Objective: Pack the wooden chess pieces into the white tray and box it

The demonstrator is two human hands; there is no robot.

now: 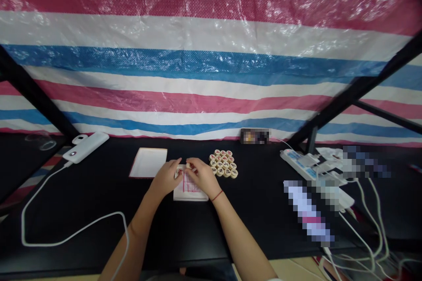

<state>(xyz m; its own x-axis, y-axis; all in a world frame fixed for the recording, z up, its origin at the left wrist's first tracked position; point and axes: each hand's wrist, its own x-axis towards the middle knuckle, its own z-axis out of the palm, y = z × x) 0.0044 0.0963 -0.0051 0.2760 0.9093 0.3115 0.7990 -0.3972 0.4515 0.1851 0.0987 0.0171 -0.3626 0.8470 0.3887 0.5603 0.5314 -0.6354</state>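
Observation:
Both of my hands are close together over a white paper xiangqi board (191, 191) with red grid lines, which they partly hide. My left hand (165, 178) pinches a round wooden xiangqi piece (179, 171) at its fingertips. My right hand (201, 178) holds another round piece (190, 165) just above the board's far edge. The two pieces nearly meet, and their markings are too small to read. To the right stands a tight group of several round xiangqi pieces (223, 163), a little beyond my right hand and apart from it.
A white card or paper sheet (148, 162) lies left of my hands on the black table (263, 175). A white power bank (85, 147) trails a white cable at the left. A power strip (303, 167) with tangled cables sits at the right, below a striped tarp (198, 70).

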